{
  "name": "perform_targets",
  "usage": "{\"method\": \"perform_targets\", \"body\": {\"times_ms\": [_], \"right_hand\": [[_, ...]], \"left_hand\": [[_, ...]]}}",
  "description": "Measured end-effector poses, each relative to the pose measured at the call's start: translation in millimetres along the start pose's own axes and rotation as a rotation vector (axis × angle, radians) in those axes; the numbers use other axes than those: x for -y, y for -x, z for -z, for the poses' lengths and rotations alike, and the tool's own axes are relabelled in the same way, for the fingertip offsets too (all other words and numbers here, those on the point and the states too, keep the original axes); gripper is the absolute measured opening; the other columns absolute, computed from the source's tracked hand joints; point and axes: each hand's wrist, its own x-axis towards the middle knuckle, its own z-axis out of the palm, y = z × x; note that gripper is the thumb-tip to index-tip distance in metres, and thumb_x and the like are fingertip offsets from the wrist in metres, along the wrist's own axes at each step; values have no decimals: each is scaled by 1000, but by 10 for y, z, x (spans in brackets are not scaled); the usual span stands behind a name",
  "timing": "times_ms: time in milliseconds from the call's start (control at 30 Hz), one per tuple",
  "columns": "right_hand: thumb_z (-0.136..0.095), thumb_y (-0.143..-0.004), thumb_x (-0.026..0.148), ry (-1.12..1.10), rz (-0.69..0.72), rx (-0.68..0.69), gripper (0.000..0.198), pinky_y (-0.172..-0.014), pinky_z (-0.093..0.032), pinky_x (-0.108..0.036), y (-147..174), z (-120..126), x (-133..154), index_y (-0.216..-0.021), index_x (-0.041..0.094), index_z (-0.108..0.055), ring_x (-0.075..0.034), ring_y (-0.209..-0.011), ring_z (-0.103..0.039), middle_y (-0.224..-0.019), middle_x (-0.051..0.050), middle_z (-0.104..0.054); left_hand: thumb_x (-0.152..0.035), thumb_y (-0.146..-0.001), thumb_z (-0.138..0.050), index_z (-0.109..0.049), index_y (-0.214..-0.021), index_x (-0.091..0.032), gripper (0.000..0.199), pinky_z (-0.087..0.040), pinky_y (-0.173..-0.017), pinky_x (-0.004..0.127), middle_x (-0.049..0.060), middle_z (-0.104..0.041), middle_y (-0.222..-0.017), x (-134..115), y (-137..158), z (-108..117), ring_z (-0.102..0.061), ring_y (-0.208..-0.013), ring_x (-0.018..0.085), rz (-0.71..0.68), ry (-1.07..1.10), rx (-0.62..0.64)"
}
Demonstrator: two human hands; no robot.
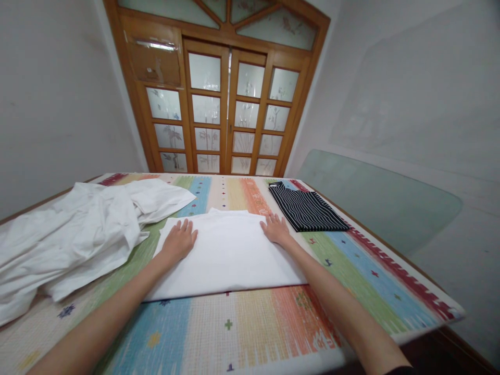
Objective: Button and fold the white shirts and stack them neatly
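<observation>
A white garment [230, 255], folded into a broad flat shape, lies in front of me on the table. My left hand [180, 240] rests flat on its left side near the far corner, fingers stretched out. On the far right corner lies my right hand [275, 229], palm down with its fingers spread. Neither hand grips the cloth. To the left is a crumpled white garment [86, 224], spread loosely. A black garment with white stripes [308, 208], neatly folded, sits beyond my right hand.
A colourful patterned tablecloth [211, 333] covers the table. Walls stand close on both sides, with a pale green glass-like panel [375, 192] along the right one. Wooden doors with glass panes [226, 109] rise behind the table's far edge.
</observation>
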Motion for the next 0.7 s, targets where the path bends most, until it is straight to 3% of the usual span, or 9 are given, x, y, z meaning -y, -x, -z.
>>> {"method": "perform_targets", "body": {"times_ms": [133,233,300,400,467,567,700], "right_hand": [[-26,-99,33,17,-7,-3,61,-118,-2,-52,-13,39,157,-152,2,-26,-33,-148,-9,-159,-20,-18],[-33,-96,27,-60,130,-57,61,-119,-7,-51,-19,100,379,-151,0,-27,-33,-149,-8,-159,-20,-16],[-33,-97,29,-129,323,-82,61,-119,-12,-49,-1,136,570,-151,2,-28,-31,-149,-10,-160,-18,-17],[-29,-99,33,-202,626,-39,56,-118,-21,-48,56,139,855,-151,11,-31,-28,-148,-15,-160,-13,-21],[-30,-100,35,-190,716,50,55,-117,-22,-50,88,112,996,-151,15,-33,-28,-148,-18,-159,-11,-24],[-27,-101,41,-145,677,150,58,-117,-18,-52,80,68,1096,-153,16,-29,-29,-148,-14,-160,-10,-20],[-22,-101,42,-137,567,133,60,-118,-13,-51,-25,50,1103,-154,14,-24,-29,-149,-10,-162,-10,-11]], "left_hand": [[-42,-98,-24,-39,-144,0,63,-22,-114,55,24,-33,-153,-237,186,80,-24,-144,38,16,-20,87],[-49,-98,-22,-38,-145,-3,67,-17,-114,60,22,-31,-154,-497,325,180,-22,-145,39,-22,49,132],[-51,-98,-20,-38,-146,-6,68,-17,-115,57,21,-33,-154,-719,431,232,-23,-145,36,-146,134,163],[-53,-98,-23,-35,-148,-10,67,-20,-117,50,17,-34,-155,-1069,614,234,-24,-146,30,-446,218,171],[-51,-98,-25,-35,-148,-10,65,-22,-117,47,17,-36,-154,-1256,729,182,-26,-145,29,-548,221,117],[-47,-100,-26,-38,-146,-8,62,-24,-117,49,19,-39,-151,-1395,844,74,-30,-144,31,-522,217,-24],[-43,-101,-22,-35,-148,-9,59,-26,-116,47,18,-37,-153,-1374,877,-30,-28,-145,29,-533,214,-82]]}}
